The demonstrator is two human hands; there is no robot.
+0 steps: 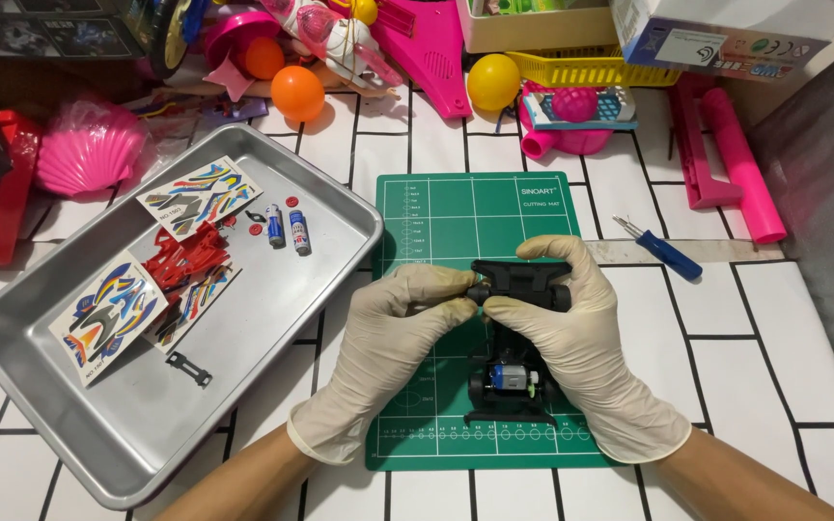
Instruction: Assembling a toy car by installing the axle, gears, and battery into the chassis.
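Both my hands wear pale latex gloves and hold a small black toy car chassis (516, 371) over a green cutting mat (436, 217). My right hand (581, 338) wraps the chassis from the right, thumb near its front end. My left hand (393, 347) pinches the front left wheel area with fingertips. A small motor with a blue and silver body shows at the rear of the chassis.
A metal tray (272, 338) at left holds colourful sticker sheets (200, 196), a red car body (180, 259), two small batteries (288, 229) and a black clip (189, 368). A blue screwdriver (661, 249) lies right of the mat. Pink toys, orange and yellow balls and boxes crowd the back.
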